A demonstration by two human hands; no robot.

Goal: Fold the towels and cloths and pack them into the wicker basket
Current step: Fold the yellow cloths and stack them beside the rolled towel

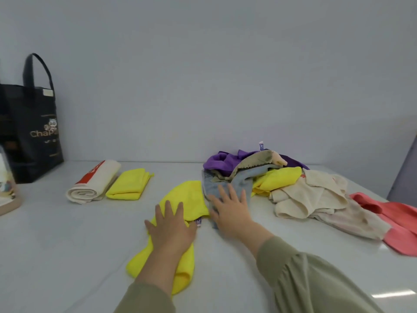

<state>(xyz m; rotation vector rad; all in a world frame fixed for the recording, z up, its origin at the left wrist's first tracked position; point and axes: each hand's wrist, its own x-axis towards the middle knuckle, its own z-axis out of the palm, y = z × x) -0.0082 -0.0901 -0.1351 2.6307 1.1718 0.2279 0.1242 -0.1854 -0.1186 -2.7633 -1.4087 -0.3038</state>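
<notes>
1. Yellow cloth: lay unfolded on the table, front centre, running from under my left forearm up toward the heap. There was a small label at its right edge.
2. Left hand: lay flat on the yellow cloth, palm down, fingers straight and apart, gripping nothing.
3. Right hand: lay flat on the grey cloth, fingers straight and spread, gripping nothing.
4. Grey cloth: was crumpled, just right of the yellow cloth and touching it, with its far end running into the heap.
5. Heap, right of centre, all unfolded and overlapping:
   - purple cloth at the back
   - stained beige cloth draped over it
   - second yellow in the middle
   - cream towel at front right
6. Pink cloth: lay far right, its near edge tucked under the cream towel.
7. Finished pieces, rear left: towel roll, cream with a red stripe, and yellow fold touching it on the right.
8. Bag: black, stood upright against the wall, far left.
9. Beige rim: sat at the left edge, too cropped for me to tell what it was.
</notes>
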